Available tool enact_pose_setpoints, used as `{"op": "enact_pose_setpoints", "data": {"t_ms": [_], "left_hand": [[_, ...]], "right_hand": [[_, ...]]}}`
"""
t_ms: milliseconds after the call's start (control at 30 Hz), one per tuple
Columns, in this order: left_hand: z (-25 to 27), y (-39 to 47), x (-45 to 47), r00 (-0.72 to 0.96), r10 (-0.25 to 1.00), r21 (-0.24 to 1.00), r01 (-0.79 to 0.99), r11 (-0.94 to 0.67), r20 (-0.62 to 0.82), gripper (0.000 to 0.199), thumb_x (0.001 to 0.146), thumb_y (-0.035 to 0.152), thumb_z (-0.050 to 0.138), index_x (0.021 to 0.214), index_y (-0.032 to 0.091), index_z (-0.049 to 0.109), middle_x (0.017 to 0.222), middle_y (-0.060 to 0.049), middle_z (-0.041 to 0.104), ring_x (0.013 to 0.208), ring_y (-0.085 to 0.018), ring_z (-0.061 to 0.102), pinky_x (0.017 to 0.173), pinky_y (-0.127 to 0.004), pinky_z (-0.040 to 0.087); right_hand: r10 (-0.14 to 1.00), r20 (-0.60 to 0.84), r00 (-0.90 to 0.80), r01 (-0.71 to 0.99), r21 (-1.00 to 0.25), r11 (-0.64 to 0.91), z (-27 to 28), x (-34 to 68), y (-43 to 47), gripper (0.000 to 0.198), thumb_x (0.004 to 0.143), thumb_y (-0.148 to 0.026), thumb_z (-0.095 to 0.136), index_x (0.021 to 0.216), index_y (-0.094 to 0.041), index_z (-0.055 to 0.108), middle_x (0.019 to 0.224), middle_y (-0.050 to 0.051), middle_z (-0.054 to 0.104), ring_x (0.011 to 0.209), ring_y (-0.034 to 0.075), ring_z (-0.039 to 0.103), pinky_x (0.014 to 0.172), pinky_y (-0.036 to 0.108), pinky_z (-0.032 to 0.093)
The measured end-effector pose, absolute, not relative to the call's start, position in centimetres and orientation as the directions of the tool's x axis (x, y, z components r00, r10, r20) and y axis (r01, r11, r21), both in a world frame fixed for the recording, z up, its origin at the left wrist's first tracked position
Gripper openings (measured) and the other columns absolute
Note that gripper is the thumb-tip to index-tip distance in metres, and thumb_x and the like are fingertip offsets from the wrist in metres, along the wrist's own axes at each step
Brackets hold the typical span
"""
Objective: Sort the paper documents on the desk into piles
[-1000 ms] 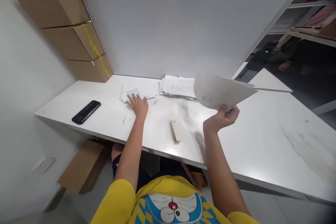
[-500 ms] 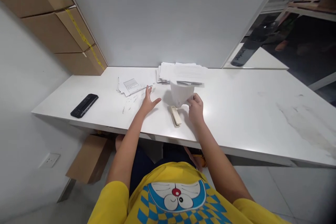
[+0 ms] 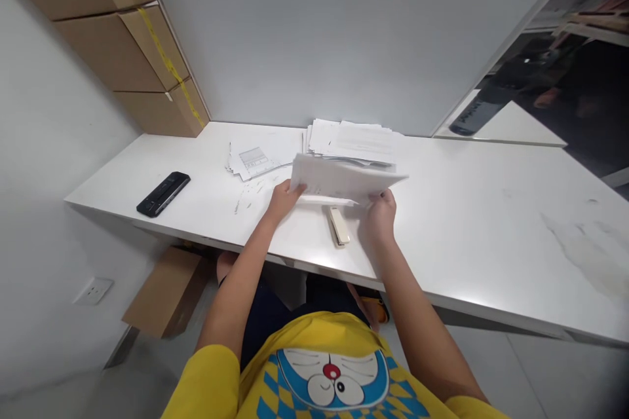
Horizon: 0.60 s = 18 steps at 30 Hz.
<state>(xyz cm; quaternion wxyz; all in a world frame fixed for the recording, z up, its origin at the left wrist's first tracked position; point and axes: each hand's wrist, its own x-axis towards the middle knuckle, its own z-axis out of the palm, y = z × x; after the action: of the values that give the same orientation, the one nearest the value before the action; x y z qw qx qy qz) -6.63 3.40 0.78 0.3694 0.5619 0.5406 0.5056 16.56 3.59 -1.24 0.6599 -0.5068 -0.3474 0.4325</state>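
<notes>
Overall, a pale panel (image 3: 314,46) fills the back, its top edge out of frame. White desk (image 3: 466,222) in front of it; right end runs off the picture. Cartons (image 3: 118,52) stacked at far left beside the panel, uppermost one cut off by the frame. Upper right: shelving, dim and blurred, contents hard to make out. Under the desk's left part, another cardboard box (image 3: 164,288), its far end lost in shadow.

Paper stack (image 3: 363,137) against the panel, edges uneven; its near side is screened by the held sheets (image 3: 339,180). These are raised above the desk at mid-width, tilted, blurred; print on them unreadable, number of sheets cannot be told. Smaller paper pile (image 3: 265,150) lies left of the stack, top sheet bearing a printed grid.

Left hand (image 3: 284,201) pinches the sheets' left edge, thumb on the near face, other fingers mostly hidden behind. Right hand (image 3: 382,213) closed on the lower right edge, fingers smeared. Black phone-like device (image 3: 163,194) well apart, at left. Cream stapler (image 3: 339,226) between the hands, just nearer the body than the sheets. Dark flecks (image 3: 250,191) near the smaller pile: scraps or stains, cannot tell.
</notes>
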Motion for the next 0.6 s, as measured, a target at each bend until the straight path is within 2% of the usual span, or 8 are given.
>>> {"op": "enact_pose_setpoints", "data": {"t_ms": [67,233,333,400,500,600], "left_hand": [[1.0,3.4,-6.6,-0.149,0.981,0.967,0.239,-0.084,0.122,0.030,0.083,0.037,0.074,0.104,0.017,0.075,0.111,-0.011,0.076,0.112,-0.031,0.068,0.100,-0.045,0.051],[1.1,3.7,-6.9,-0.098,0.994,0.940,0.339,-0.020,0.057,0.032,0.079,0.023,0.074,0.111,0.018,0.071,0.118,-0.010,0.074,0.115,-0.030,0.067,0.103,-0.045,0.051],[0.7,3.9,-7.1,-0.094,0.992,0.951,0.307,-0.047,0.080,0.044,0.078,0.025,0.074,0.120,0.020,0.065,0.124,-0.010,0.072,0.117,-0.029,0.066,0.104,-0.045,0.050],[0.3,4.1,-7.2,-0.063,0.994,0.952,0.297,-0.070,0.093,0.042,0.078,0.028,0.076,0.117,0.020,0.065,0.120,-0.009,0.072,0.114,-0.030,0.067,0.104,-0.047,0.050],[0.0,4.3,-7.4,-0.031,0.996,0.954,0.290,-0.076,0.088,0.039,0.076,0.036,0.079,0.109,0.020,0.066,0.114,-0.009,0.073,0.112,-0.033,0.067,0.103,-0.051,0.050],[0.0,4.2,-7.5,-0.078,0.994,0.961,0.273,-0.052,0.076,0.053,0.074,0.040,0.083,0.118,0.020,0.062,0.124,-0.013,0.069,0.121,-0.036,0.062,0.106,-0.054,0.047]], "right_hand": [[0.924,0.009,0.383,-0.165,-0.983,0.078,-1.1,16.5,3.7,0.015,0.060,-0.021,0.050,0.074,-0.023,0.052,0.074,-0.004,0.055,0.073,0.014,0.052,0.067,0.026,0.041],[0.937,0.038,0.348,-0.112,-0.990,0.081,-0.9,16.4,4.3,0.019,0.058,-0.016,0.048,0.074,-0.022,0.055,0.075,-0.004,0.055,0.075,0.014,0.050,0.068,0.027,0.039],[0.947,0.005,0.322,-0.123,-0.991,0.048,-0.8,16.3,4.2,0.020,0.061,-0.017,0.053,0.079,-0.023,0.056,0.079,-0.004,0.057,0.078,0.016,0.053,0.069,0.028,0.041],[0.962,-0.014,0.271,-0.165,-0.986,0.033,-0.6,16.3,4.0,0.021,0.065,-0.020,0.057,0.086,-0.024,0.058,0.084,-0.003,0.060,0.082,0.017,0.056,0.071,0.029,0.043],[0.965,0.028,0.260,-0.185,-0.980,0.079,-0.4,16.3,3.7,0.019,0.071,-0.024,0.059,0.090,-0.024,0.058,0.088,-0.002,0.061,0.085,0.018,0.056,0.074,0.031,0.044],[0.954,0.073,0.292,-0.153,-0.981,0.122,-0.2,16.5,3.6,0.013,0.073,-0.024,0.059,0.086,-0.024,0.057,0.084,-0.002,0.059,0.082,0.017,0.054,0.073,0.030,0.043]]}}
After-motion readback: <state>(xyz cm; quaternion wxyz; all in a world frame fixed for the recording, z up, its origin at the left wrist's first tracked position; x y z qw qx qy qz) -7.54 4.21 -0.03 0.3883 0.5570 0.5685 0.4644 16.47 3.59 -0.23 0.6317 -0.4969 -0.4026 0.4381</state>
